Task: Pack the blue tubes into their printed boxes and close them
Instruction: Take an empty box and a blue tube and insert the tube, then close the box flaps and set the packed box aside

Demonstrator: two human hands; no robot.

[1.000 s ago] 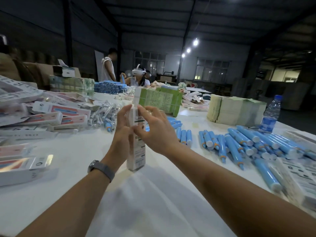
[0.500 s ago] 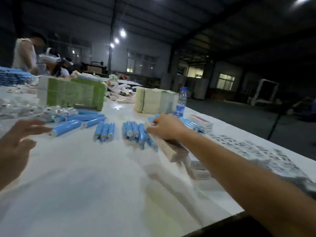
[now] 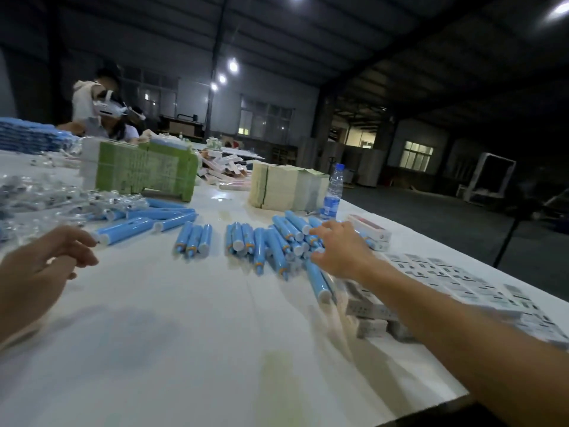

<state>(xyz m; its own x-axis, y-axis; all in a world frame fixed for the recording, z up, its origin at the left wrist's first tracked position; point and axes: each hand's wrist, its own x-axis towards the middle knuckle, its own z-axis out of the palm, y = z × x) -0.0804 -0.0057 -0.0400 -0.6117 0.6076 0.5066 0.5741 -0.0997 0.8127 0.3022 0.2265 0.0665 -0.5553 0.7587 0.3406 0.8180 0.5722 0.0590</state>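
Moved off the box since half a second ago, right hand (image 3: 340,252) now over the heap of blue tubes (image 3: 277,241) mid-table, fingers spread and touching them. Left hand (image 3: 40,266) hovering loosely curled, holding nothing. Printed boxes (image 3: 368,309) stacked just right of the tubes.

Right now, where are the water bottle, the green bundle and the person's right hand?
water bottle (image 3: 333,192): head view, on its clear body above the blue label.
green bundle (image 3: 144,174): head view, on its printed green front face.
right hand (image 3: 340,251): head view, on the back of the hand.
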